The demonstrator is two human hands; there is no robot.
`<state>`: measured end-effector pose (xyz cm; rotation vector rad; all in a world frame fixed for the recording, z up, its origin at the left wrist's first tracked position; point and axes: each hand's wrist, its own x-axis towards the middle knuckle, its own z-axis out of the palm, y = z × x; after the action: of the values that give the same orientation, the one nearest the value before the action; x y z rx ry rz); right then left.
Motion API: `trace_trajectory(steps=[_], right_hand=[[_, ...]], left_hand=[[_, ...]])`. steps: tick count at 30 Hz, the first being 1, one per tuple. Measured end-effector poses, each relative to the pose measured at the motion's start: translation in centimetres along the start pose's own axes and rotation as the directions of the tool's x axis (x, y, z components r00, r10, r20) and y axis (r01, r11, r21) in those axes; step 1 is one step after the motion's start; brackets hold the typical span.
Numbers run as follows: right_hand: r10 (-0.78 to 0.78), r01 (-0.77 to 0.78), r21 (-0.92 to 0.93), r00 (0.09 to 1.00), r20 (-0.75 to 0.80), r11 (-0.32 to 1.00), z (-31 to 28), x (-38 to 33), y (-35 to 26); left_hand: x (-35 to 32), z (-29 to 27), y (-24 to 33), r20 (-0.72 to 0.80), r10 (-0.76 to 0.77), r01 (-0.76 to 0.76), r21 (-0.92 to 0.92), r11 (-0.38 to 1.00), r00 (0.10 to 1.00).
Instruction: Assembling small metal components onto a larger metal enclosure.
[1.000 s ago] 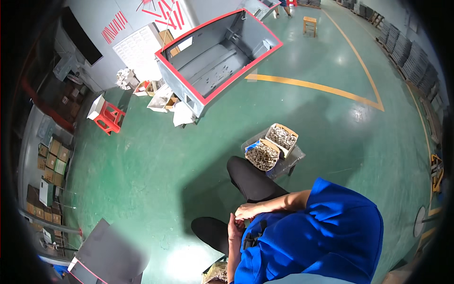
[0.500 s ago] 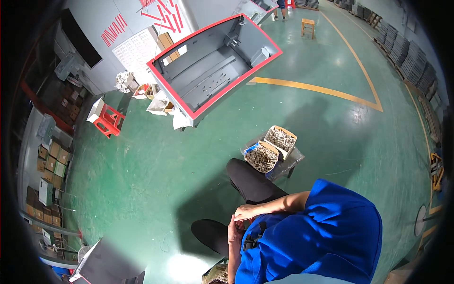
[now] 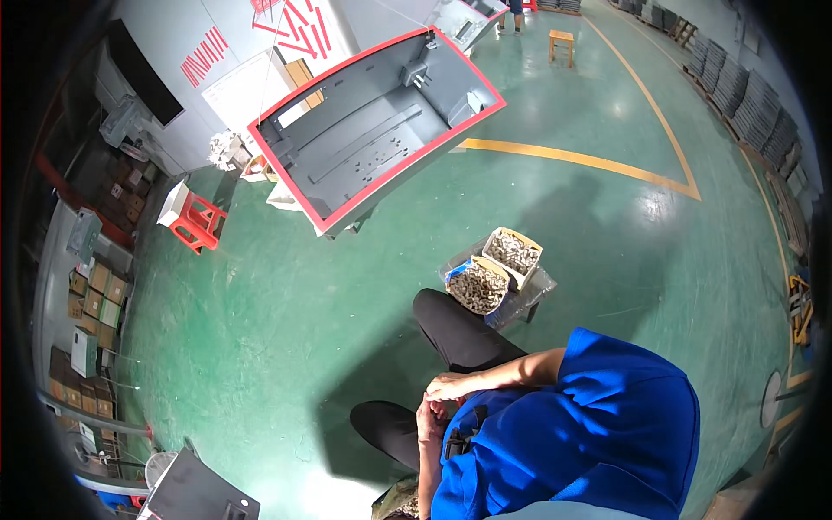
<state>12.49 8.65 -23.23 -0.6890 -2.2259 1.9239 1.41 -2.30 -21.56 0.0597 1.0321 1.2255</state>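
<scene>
Both hands meet over my lap, close against the blue shirt. My right hand (image 3: 448, 386) lies on top with its fingers bent down toward the other. Beneath it, my left hand (image 3: 428, 421) is curled, fingertips pressed to the right hand's. Whatever sits between the fingers is too small or hidden to make out. Beside my knee, a low stool (image 3: 525, 309) carries two open boxes of small metal parts: a nearer box (image 3: 477, 289) and a farther box (image 3: 513, 253).
A large grey metal cabinet shell (image 3: 381, 143) with a red rim hangs ahead. A grey panel (image 3: 198, 492) passes at lower left. A red stool (image 3: 198, 224) stands left, a wooden stool (image 3: 562, 43) far off. Cartons (image 3: 94, 295) line the left side; stacked grey parts (image 3: 752, 113) stand right.
The red-rimmed cabinet shell has shifted left and slightly nearer. The grey panel at lower left has moved a little right and down. My hands stay together, almost unmoved.
</scene>
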Motion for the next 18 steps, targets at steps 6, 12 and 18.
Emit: trace_trajectory(steps=[6,12,18], right_hand=[[0.045,-0.048,0.083,0.998,0.034,0.995,-0.4,0.3,-0.2],[0.079,-0.104,0.236,0.99,0.113,0.966,-0.7,0.0,-1.3],[0.133,-0.175,0.371,0.982,0.137,0.912,-1.2,-0.7,-2.2]], left_hand=[[0.5,0.0,-0.2,-0.007,0.05,-0.05,-0.015,0.999,0.999],[0.5,0.1,-0.1,0.011,0.077,-0.077,0.016,0.997,0.997],[-0.1,0.6,0.3,0.036,0.089,-0.089,-0.009,0.996,0.995]])
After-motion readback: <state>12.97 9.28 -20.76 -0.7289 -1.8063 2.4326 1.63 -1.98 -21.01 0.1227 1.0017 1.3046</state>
